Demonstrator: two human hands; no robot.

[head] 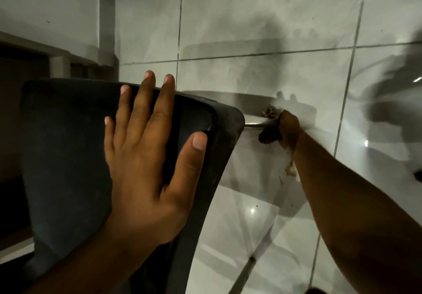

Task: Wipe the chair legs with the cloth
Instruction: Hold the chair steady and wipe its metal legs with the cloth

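Observation:
A dark chair seat (68, 147) fills the left and centre of the view. My left hand (146, 152) lies flat on it, fingers spread, holding nothing. From under the seat's right edge a shiny metal chair leg (253, 123) sticks out to the right. My right hand (288, 129) is closed around that leg with a dark brownish cloth (269, 137) bunched between palm and metal. A pale, frayed end of the cloth (291, 170) hangs below my wrist. The rest of the leg is hidden behind my hand and the seat.
The floor is pale glossy tile (262, 19) with dark grout lines and strong shadows. A white post (106, 19) and a dark low piece of furniture (22, 65) stand at the upper left. Another thin metal chair leg (245, 271) shows at the bottom centre.

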